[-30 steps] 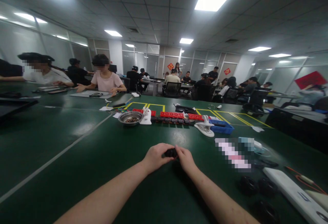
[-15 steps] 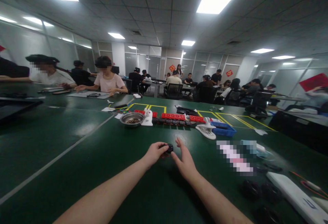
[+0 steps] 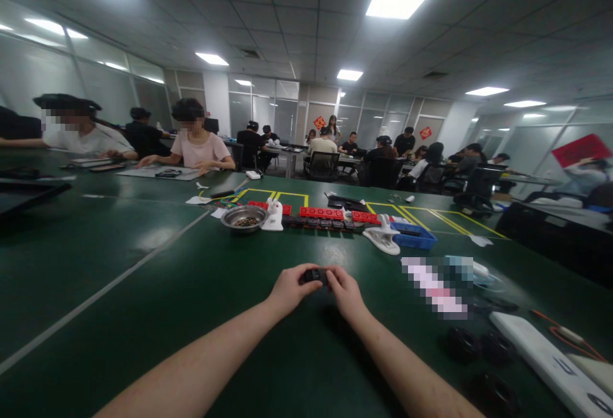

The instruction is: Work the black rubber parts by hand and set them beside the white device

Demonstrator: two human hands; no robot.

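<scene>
Both hands pinch one small black part (image 3: 316,275) between their fingertips, just above the green table (image 3: 143,290). On one end the left hand (image 3: 290,288) closes thumb and fingers; the right hand (image 3: 345,291) grips the other end the same way, so the two hands meet knuckle to knuckle. Both forearms run in from the bottom edge and converge toward the middle, wrists low near the tabletop. The part's long axis lies roughly left to right, spanning the gap between the two grips; its finer shape is too small and dark to tell. Well beyond the hands stand a metal bowl (image 3: 244,217), a row of red blocks (image 3: 330,214), a white clamp (image 3: 382,237) and a blue tray (image 3: 414,236). Black round parts (image 3: 462,344) lie near the right forearm.
</scene>
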